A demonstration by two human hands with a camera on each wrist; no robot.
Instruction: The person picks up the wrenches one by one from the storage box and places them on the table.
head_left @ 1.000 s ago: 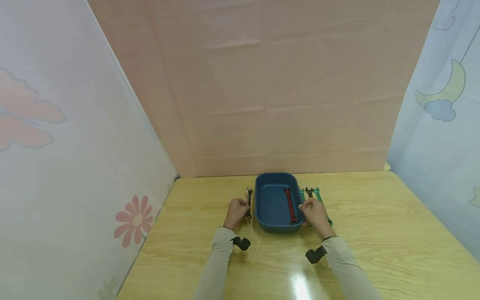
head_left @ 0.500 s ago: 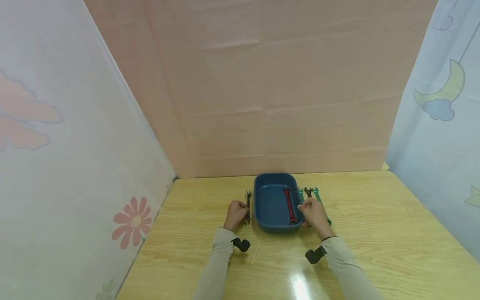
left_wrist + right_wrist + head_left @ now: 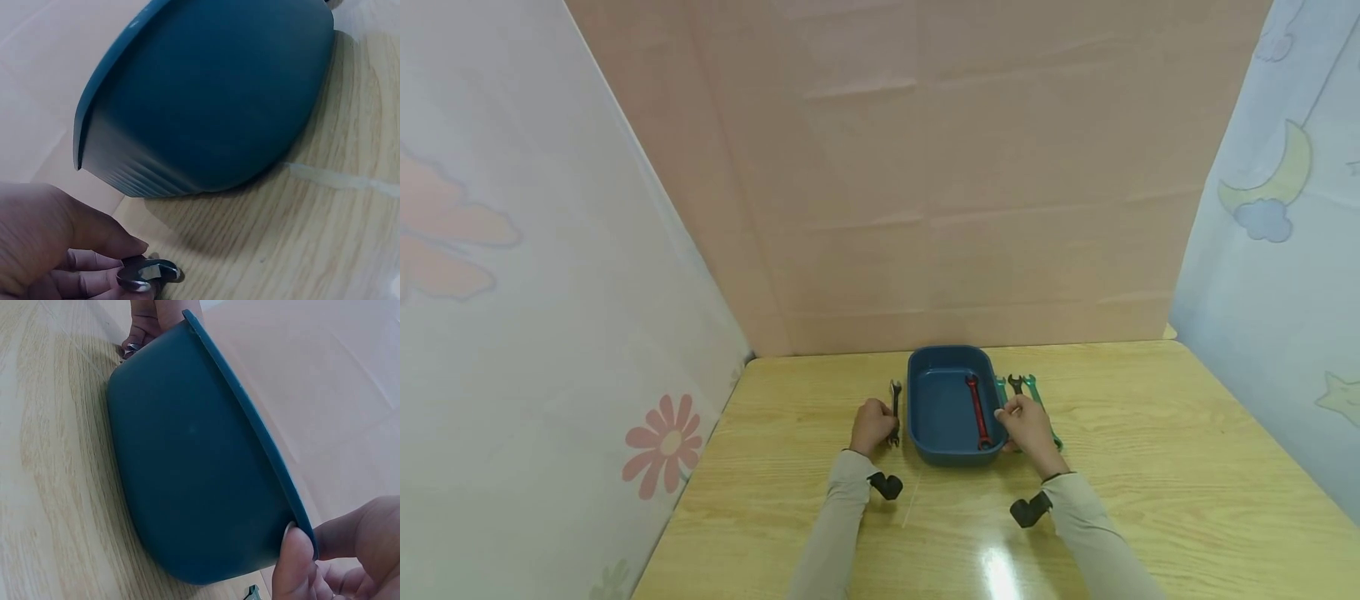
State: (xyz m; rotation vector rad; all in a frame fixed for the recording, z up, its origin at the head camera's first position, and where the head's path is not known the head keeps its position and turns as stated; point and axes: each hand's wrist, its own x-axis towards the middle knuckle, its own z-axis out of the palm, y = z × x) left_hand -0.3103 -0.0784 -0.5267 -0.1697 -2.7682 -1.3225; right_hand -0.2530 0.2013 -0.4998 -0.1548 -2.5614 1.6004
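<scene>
A person's left hand (image 3: 872,425) curls its grip around the near end of a silver wrench (image 3: 895,412) lying on the wooden tabletop (image 3: 1150,450); the left wrist view shows the fingers (image 3: 75,275) pinching the wrench's open jaw end (image 3: 149,275) against the wood. The wrench's long axis runs straight away from the grip toward the pink backdrop, parallel to the left wall of the blue tub (image 3: 925,408), which sits just beside the grip on its right. Across the tub, the right hand (image 3: 1030,425) closes on the tub's right rim, the thumb (image 3: 294,556) pressed against the outer wall just under the edge (image 3: 250,425) in the right wrist view. A red wrench (image 3: 977,412) lies inside the tub along the wall nearest that right-hand grip, its length also pointing away from the person. Just beyond the right hand's knuckles, green wrenches (image 3: 1037,396) and a dark wrench (image 3: 1016,383) rest side by side on the tabletop, partly covered by the hand. The left hand is clearly the nearer one to the silver wrench, with the tub's open top lying to the right of its grip.
</scene>
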